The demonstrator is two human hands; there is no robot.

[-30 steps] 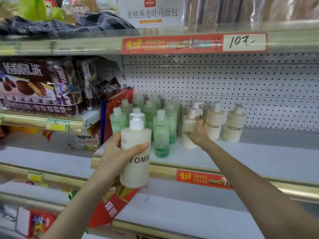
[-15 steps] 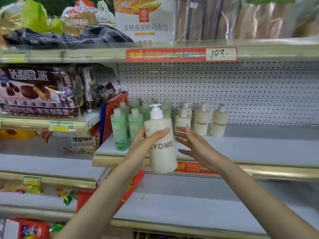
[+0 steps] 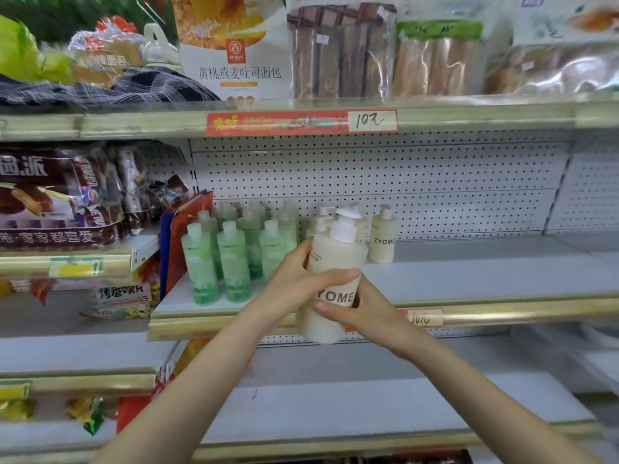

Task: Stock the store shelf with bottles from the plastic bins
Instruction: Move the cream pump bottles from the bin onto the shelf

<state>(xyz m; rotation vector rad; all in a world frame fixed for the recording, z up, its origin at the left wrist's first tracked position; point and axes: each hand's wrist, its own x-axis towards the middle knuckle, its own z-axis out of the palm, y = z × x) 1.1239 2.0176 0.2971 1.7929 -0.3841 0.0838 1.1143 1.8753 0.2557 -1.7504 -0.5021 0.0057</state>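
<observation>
A cream pump bottle [image 3: 330,259] marked ZYOME is held upright in front of the middle shelf [image 3: 469,279]. My left hand [image 3: 294,283] grips its left side, thumb across the label. My right hand [image 3: 361,309] holds it from the right and below, fingers curled round the lower body. On the shelf behind stand several green bottles [image 3: 231,259] at the left and cream ZYOME pump bottles [image 3: 383,239] beside them, partly hidden by the held bottle.
A red and blue paper bag [image 3: 181,242] leans at the shelf's left end. Snack packs [image 3: 60,195] fill the left shelf, and bread bags [image 3: 341,48] line the top shelf. A white pegboard [image 3: 402,182] backs the shelf. A lower shelf [image 3: 368,410] runs below.
My right hand has closed in from the right and taken hold of the bottle's lower part. The bottle rose slightly and moved right, toward the cream bottles.
</observation>
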